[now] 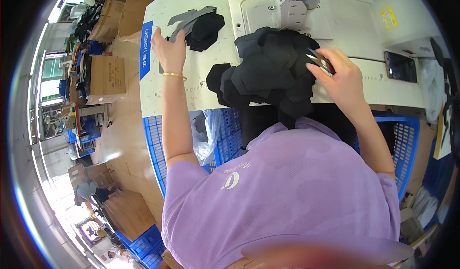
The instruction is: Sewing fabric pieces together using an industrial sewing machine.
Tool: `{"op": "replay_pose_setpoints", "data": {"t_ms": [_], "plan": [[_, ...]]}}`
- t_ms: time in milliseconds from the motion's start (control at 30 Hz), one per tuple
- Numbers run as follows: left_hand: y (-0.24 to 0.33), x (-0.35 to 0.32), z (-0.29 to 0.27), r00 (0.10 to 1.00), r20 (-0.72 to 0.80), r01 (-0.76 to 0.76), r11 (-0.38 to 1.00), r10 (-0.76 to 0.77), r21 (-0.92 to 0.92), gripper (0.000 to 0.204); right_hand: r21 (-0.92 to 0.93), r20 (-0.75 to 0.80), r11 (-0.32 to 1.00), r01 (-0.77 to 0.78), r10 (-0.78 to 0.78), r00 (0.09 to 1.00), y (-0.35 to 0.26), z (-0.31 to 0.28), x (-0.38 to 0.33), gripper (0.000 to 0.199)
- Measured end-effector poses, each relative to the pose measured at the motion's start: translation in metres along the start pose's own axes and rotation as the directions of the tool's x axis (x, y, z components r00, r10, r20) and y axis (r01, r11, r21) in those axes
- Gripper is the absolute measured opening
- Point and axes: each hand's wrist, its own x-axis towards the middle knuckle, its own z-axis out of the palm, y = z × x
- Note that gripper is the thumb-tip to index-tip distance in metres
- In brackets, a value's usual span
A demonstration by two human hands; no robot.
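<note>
Two heaps of black fabric pieces lie on the white sewing table [201,84]. From the head camera, the left hand [168,48] rests flat on the small stack [203,28]; the right hand [338,77] grips metal snips [320,60] beside the large pile [273,70], seemingly mostly unprocessed.

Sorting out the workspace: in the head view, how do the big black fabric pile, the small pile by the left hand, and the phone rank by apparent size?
1. Big black fabric pile, clearly largest.
2. Small pile by the left hand.
3. Phone, smallest, though it lies near the rim, where the fisheye shrinks things.
</note>
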Motion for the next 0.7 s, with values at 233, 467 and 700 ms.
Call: {"op": "replay_pose_setpoints", "data": {"t_ms": [233, 467, 700], "plan": [[0.013, -0.047, -0.022, 0.957, -0.193, -0.216, 0.976, 0.216, 0.024, 0.05, 0.094, -0.13, 0.973, -0.213, 0.224, 0.966, 0.055, -0.017, -0.024, 0.019], [0.13, -0.142, -0.012, 0.573, 0.298, -0.703, 0.645, 0.764, -0.301, 0.083, -0.189, -0.363, 0.976, -0.11, 0.035, 0.931, 0.123, -0.029, 0.062, 0.018], [0.145, -0.152, -0.005, 0.49, 0.441, -0.742, 0.625, 0.752, -0.243, 0.089, -0.42, -0.386, 0.896, -0.142, -0.036, 0.922, 0.163, -0.033, 0.206, 0.02]]}}
